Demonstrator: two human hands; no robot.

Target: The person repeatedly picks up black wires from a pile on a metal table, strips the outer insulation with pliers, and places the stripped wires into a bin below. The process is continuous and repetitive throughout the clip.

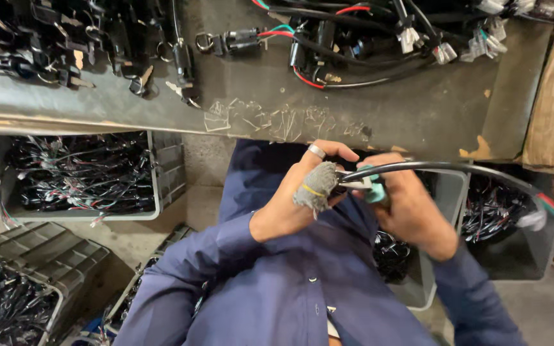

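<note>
The left hand (302, 192), its thumb wrapped in a grey cloth pad bound with a yellow band (316, 186) and a silver ring (316, 151) on one finger, pinches the end of a black sheathed cable (431, 168) in a tight grip. The right hand (405, 205) closes its grip around teal-handled pliers (371, 186) whose tip meets that cable end. Both hover before the chest, just below the grey metal tabletop (379, 109) strewn with black wired switch assemblies (238, 41). Grey plastic crates of wire harnesses (84, 176) stand on the floor.
</note>
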